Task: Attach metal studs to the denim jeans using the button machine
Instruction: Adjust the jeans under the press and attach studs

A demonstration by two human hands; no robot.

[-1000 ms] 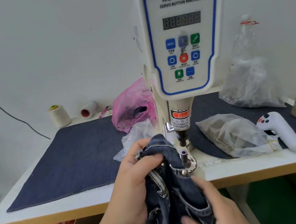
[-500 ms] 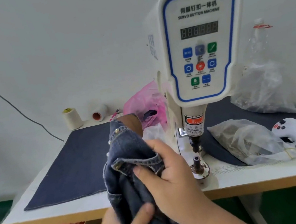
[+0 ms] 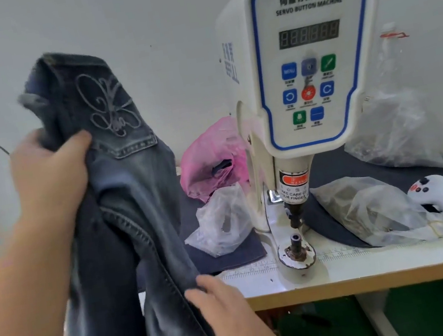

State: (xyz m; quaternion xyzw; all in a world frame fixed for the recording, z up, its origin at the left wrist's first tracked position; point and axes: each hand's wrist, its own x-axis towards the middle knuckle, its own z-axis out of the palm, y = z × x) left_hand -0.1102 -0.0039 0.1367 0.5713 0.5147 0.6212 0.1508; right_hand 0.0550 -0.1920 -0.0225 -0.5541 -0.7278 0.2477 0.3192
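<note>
A: Jeans (image 3: 119,189) held up at left, well clear of the button machine (image 3: 311,66). Embroidered back pocket (image 3: 111,112) faces the camera, upside down. Left hand (image 3: 50,177) grips a bunch of denim high up, fingers curled round it. Right hand (image 3: 232,320) holds the lower edge near the front of the worktop (image 3: 375,265), thumb and fingers pinching the fabric.

B: Anything on the die?

A: No. Lower die post (image 3: 295,243) stands bare under the punch (image 3: 294,214). No stud visible on it, though too small to be sure.

B: Step in hand?

A: Looks like turning the garment, either setting it aside or hunting the next stud spot. Cannot tell which.

B: Next move?

A: Probably bring the chosen spot down flat over the post, fabric smooth, fingers kept away from the punch. Clear bag (image 3: 366,208) sits right of the machine; contents unclear.
</note>
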